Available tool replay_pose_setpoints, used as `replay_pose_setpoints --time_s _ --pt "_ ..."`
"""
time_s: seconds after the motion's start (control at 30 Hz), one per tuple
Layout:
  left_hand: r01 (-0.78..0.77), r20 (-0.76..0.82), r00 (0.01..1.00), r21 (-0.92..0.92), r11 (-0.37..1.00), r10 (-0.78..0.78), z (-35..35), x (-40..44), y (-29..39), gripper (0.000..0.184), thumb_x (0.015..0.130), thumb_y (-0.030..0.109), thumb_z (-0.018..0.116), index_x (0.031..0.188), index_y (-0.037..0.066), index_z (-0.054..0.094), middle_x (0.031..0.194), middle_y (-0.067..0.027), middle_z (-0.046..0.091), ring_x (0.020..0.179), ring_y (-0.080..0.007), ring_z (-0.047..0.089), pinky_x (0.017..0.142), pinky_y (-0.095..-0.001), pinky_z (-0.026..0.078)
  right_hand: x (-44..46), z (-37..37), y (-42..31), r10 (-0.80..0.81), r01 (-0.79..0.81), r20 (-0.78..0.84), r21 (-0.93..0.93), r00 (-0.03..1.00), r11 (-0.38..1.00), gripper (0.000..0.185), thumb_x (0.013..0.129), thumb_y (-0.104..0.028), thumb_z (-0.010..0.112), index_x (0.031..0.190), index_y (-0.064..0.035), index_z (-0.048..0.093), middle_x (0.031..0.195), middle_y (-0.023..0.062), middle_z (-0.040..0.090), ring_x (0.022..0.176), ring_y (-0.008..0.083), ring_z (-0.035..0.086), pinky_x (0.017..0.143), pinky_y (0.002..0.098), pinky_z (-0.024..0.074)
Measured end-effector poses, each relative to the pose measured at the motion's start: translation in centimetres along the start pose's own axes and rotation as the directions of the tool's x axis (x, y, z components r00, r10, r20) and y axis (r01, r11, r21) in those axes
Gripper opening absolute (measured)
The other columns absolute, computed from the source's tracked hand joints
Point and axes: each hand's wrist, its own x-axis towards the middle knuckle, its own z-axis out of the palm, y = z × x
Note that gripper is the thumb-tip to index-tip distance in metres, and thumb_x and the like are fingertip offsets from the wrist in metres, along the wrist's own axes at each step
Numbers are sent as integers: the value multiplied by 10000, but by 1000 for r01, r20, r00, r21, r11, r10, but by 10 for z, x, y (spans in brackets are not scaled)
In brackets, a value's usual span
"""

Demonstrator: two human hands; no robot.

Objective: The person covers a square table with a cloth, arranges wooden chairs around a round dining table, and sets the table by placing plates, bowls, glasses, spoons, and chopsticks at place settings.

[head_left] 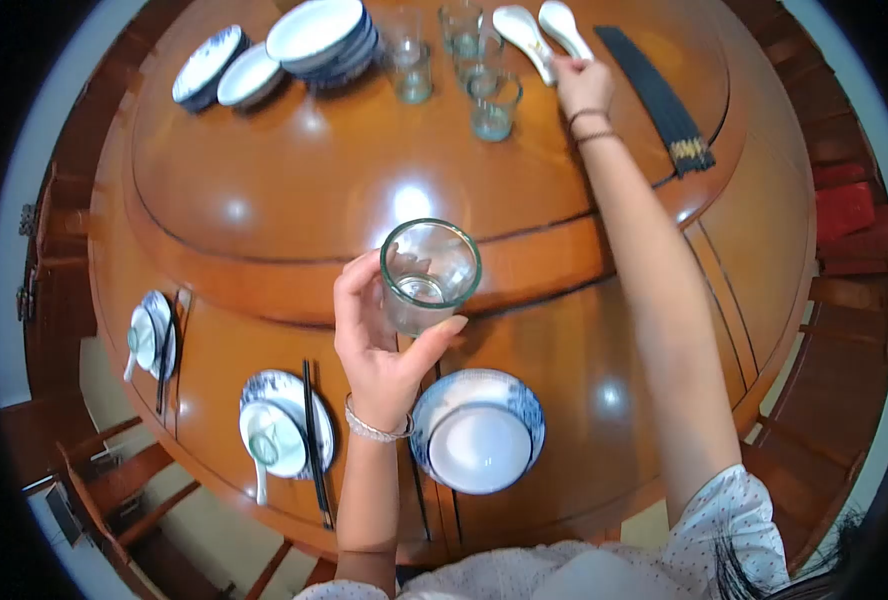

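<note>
My left hand [379,340] is wrapped around a clear drinking glass [426,315], held upright with its rim toward me. Below the glass, a white bowl [480,448] rests on a blue-patterned plate [528,398] at the near edge of the table. My right hand [584,88] is stretched across the turntable, its fingers closed at the handle of a white soup spoon [522,32]. A second white spoon [561,22] lies just beyond the fingers. Black chopsticks [652,90] lie in a row to the right of this hand.
Several clear glasses [494,108] stand on the wooden turntable [294,190], left of my right hand. Stacked bowls [316,35] and plates [207,62] are farther left. Two place settings with plates [284,385], bowls, spoons and chopsticks [316,440] are at left. Chairs [134,480] surround the table.
</note>
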Motion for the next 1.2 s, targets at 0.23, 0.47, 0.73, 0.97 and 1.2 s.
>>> replay_pose_setpoints --time_s 0.23,0.47,0.73,0.97,1.2 --pt "-37 135 991 406 913 -20 -26 -88 32 728 516 171 798 1095 28 381 1023 -153 490 937 -256 498 793 -340 412 -88 -101 -25 -22 -394 449 805 893 442 183 843 -110 480 986 2 500 795 -2 484 620 55 417 495 173 328" --pt "-170 390 909 668 724 -147 -33 -122 48 403 564 116 733 889 36 510 992 -111 516 856 -279 489 737 -346 418 -236 -226 -2 62 -675 712 628 699 388 167 883 -216 393 872 -49 394 636 78 493 432 83 371 388 173 298" --pt "-314 522 832 723 615 -189 -16 -134 37 408 604 115 694 983 61 552 1031 -99 500 890 -271 462 760 -355 405 -321 -284 22 243 -791 786 441 569 423 219 890 -278 385 919 -62 364 628 86 527 435 73 402 410 165 319" --pt "-393 566 804 736 551 -182 -1 -141 25 471 590 65 695 1035 77 540 1061 -91 503 894 -269 447 770 -355 395 -341 -293 17 138 -829 886 345 442 441 243 892 -278 371 996 -58 378 694 109 576 484 69 461 439 168 351" --pt "-332 522 833 735 591 -181 -5 -149 23 607 575 97 718 1112 8 451 1081 -140 481 933 -312 439 792 -383 384 -370 -287 -10 12 -871 956 262 294 415 280 890 -245 377 1061 -23 362 763 136 591 527 70 485 474 163 373"
